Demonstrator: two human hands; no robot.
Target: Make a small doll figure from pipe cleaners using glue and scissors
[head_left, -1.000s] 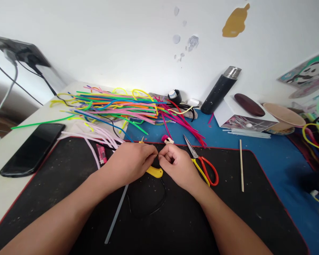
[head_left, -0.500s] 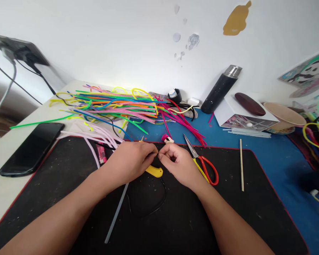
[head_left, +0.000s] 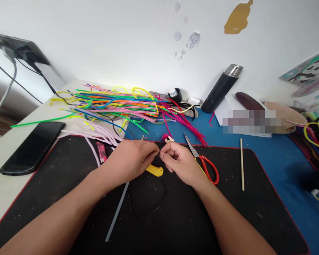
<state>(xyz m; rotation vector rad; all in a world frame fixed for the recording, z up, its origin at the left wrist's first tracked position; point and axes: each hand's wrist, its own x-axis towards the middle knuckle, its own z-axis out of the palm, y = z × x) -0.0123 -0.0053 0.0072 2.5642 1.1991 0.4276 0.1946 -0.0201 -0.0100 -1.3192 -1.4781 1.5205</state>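
Over the black mat, my left hand (head_left: 138,159) and my right hand (head_left: 178,159) face each other, fingertips almost touching. Both are closed in a pinch; whatever lies between the fingers is too small to make out. Beneath my left hand is a yellow tool (head_left: 155,170), probably a hot glue gun, with a black cord (head_left: 164,194) and a translucent grey stick (head_left: 117,212) behind it. A small pink and cream piece (head_left: 167,137) sits just beyond my right fingers. Red and yellow-handled scissors (head_left: 208,166) lie beside my right wrist.
Coloured pipe cleaners (head_left: 117,102) are heaped at the back, with pale pink ones (head_left: 103,132) nearer. A phone (head_left: 33,148) lies left, a pink lighter-like item (head_left: 101,152) beside my left hand. A wooden stick (head_left: 242,164) rests right; a black flask (head_left: 222,88) leans against the wall.
Both hands stay pinched at nearly the same spot, with only slight finger movement. The things on the table keep their places; the whole view has shifted a little.
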